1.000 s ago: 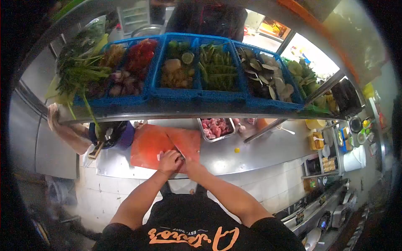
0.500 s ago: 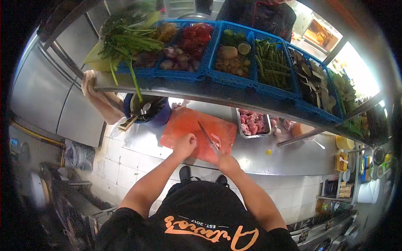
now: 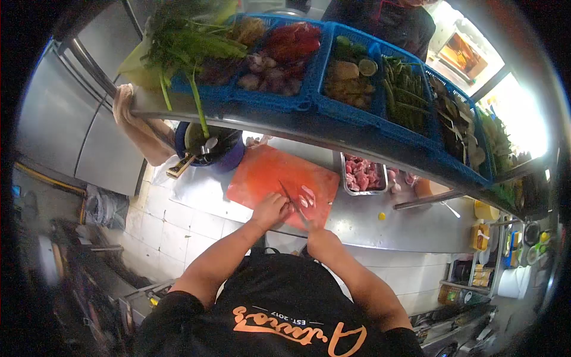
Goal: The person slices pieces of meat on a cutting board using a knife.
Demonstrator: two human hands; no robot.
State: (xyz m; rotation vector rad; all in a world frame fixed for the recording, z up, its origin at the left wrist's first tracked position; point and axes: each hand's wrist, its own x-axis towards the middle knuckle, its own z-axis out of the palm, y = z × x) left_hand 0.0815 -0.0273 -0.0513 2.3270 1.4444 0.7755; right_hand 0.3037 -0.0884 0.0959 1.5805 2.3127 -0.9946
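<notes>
My right hand (image 3: pixel 323 243) is wrapped round the handle of a knife (image 3: pixel 291 200), whose blade lies slanted over the orange-red cutting board (image 3: pixel 256 169). Close to the left side of the blade is my left hand (image 3: pixel 271 210), its fingers curled down at the board. What those fingers press on is too small and hidden to make out. Several pale pink strips of meat (image 3: pixel 308 195) rest on the board just right of the blade. Further right stands a metal tray (image 3: pixel 363 191) of chopped raw meat (image 3: pixel 363 172).
Overhead runs a shelf (image 3: pixel 238 122) with blue baskets (image 3: pixel 348 113) of vegetables and utensils. A dark blue bucket (image 3: pixel 229 160) holding utensils stands left of the board. A cloth (image 3: pixel 124 110) hangs from the shelf's left end. Across the counter is a person in dark clothing (image 3: pixel 375 24).
My left hand has moved right, up close to the knife blade. The meat strips beside the blade now show more plainly. The whole view has shifted slightly.
</notes>
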